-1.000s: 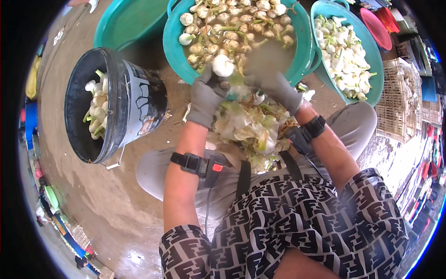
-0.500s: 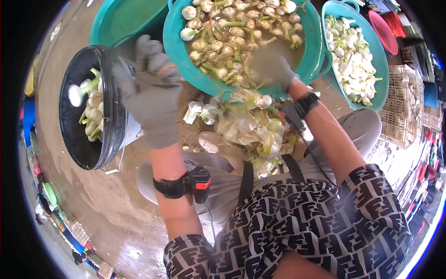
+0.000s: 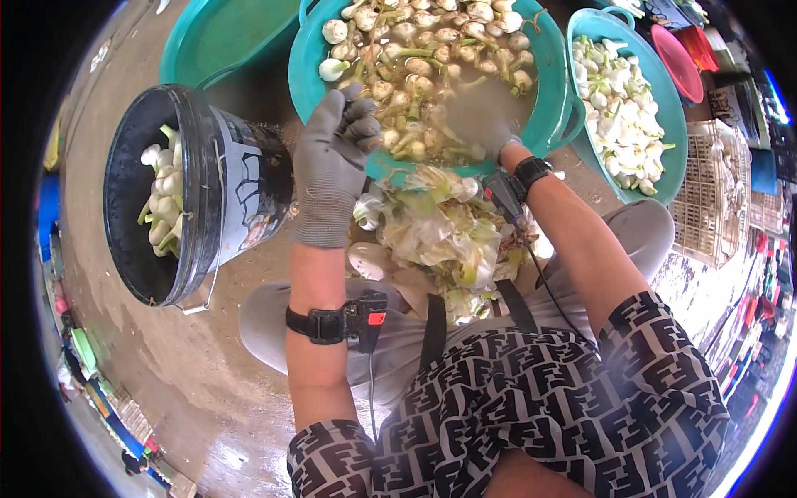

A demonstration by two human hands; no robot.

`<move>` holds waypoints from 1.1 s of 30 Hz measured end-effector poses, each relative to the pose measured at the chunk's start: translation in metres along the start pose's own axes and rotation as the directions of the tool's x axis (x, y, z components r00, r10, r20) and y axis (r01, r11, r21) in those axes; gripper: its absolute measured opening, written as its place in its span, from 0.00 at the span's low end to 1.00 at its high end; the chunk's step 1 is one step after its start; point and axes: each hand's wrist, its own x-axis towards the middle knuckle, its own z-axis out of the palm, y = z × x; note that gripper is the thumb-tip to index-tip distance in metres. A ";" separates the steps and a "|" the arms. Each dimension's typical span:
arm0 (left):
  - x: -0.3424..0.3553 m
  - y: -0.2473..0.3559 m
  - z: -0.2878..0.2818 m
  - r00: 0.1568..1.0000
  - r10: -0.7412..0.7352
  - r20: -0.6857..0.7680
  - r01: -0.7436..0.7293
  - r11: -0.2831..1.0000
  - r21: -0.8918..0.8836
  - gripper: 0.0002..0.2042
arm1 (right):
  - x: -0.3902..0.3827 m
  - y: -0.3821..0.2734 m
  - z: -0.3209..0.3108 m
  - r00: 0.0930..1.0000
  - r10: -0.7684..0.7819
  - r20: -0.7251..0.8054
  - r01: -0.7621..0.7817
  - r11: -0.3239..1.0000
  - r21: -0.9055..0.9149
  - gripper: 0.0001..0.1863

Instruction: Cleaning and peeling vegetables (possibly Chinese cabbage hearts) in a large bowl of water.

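Green basin (image 3: 554, 79) of bulbs (image 3: 418, 84) | right hand (image 3: 486, 123) is blurred there, grip indiscernible | left hand (image 3: 329, 158) is held nearby, grip released

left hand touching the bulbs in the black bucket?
Apart. The head view shows the left hand outside the bucket, right of it, with the bucket's rim and side between it and the bulbs.

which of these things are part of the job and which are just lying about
Seemingly part of the job:
left hand
right hand, blurred
bulbs in the teal water tub
black bucket holding bulbs
right-side tub of whiter bulbs
leafy skins

Seemingly just lying about:
pink basin
red container
crate
upper-left tub
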 end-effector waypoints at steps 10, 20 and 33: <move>-0.017 0.002 -0.004 0.996 0.054 -0.074 -0.039 0.981 0.190 0.16 | -0.037 -0.089 -0.009 0.993 -0.064 0.104 0.051 0.991 0.123 0.15; -0.013 -0.062 -0.018 0.846 0.181 0.502 -0.493 -0.096 0.865 0.39 | -0.103 -0.162 -0.103 0.959 -0.059 0.278 -0.169 0.669 0.724 0.13; -0.012 -0.075 -0.020 0.951 0.033 0.308 -0.299 0.352 0.887 0.28 | -0.131 -0.183 -0.100 0.975 0.007 0.221 -0.179 0.612 0.770 0.14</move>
